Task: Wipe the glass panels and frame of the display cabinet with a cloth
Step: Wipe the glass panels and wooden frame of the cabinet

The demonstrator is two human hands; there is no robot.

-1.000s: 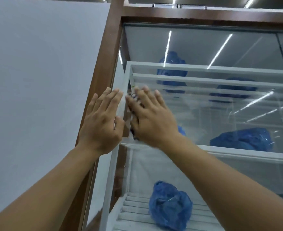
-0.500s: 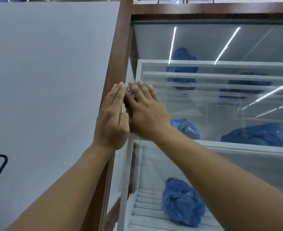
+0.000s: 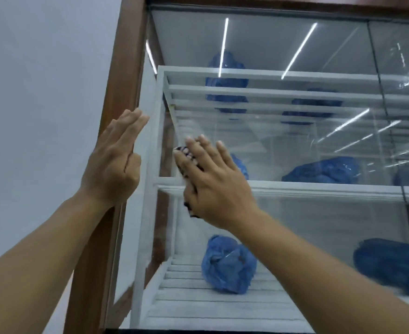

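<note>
The right hand (image 3: pixel 219 186) presses a dark patterned cloth (image 3: pixel 186 165) flat against the front glass panel (image 3: pixel 295 145), fingers spread over it. The left hand (image 3: pixel 113 165) lies open, fingers straight and together, on the brown wooden frame (image 3: pixel 124 75), holding nothing. Behind the glass, blue bundles (image 3: pixel 228 266) sit on white slatted shelves (image 3: pixel 295 188).

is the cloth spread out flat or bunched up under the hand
Bunched. Only a dark crumpled wad of cloth shows past the flat right hand, pressed on the glass; the rest is hidden.
</note>
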